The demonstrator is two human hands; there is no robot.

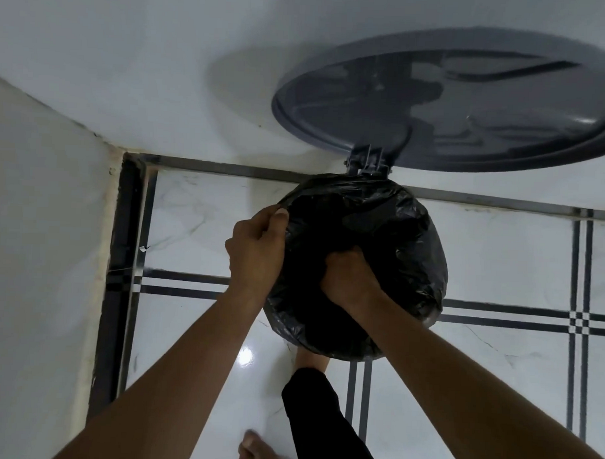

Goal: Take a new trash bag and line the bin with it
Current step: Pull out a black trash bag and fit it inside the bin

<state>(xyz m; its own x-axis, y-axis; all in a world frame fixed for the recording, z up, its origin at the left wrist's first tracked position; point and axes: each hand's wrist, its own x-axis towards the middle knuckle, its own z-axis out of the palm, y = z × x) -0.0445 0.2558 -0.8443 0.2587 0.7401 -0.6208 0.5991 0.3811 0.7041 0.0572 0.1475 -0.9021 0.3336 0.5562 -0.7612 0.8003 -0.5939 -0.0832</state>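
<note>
Nearest to the camera, a bare foot [310, 358] seems to press the pedal, judging from the raised lid, so it should stay there. The right hand [349, 277] is down inside the black trash bag [407, 233], its fingers hidden, so I cannot tell if they grip; it should push the plastic toward the bottom without tearing it. The left hand [255, 251] pinches the bag's edge with curled fingers at the left rim of the bin [428, 321]; it should pull this edge evenly over the rim. Behind, the grey lid [470, 104] stands open against the wall.
</note>
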